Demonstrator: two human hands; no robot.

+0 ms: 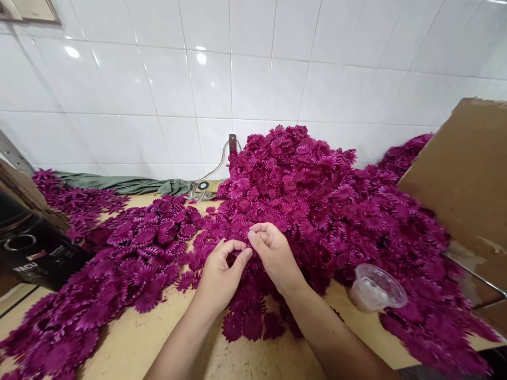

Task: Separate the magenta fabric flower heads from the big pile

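A large heap of magenta fabric flower heads (pixel 317 195) covers the wooden table (pixel 130 343), with a flatter spread of the same flowers (pixel 130 253) to the left. My left hand (pixel 219 272) and my right hand (pixel 273 250) meet at the front foot of the heap, fingertips almost touching. Both hands have their fingers curled and pinched together over the flowers. What sits between the fingertips is hidden or too small to name.
A clear plastic cup (pixel 374 287) lies on its side to the right of my right forearm. A brown cardboard sheet (pixel 467 174) leans at the right. A black box (pixel 31 253) stands at the left edge. Green cloth (pixel 127 184) and a cable lie along the white tiled wall.
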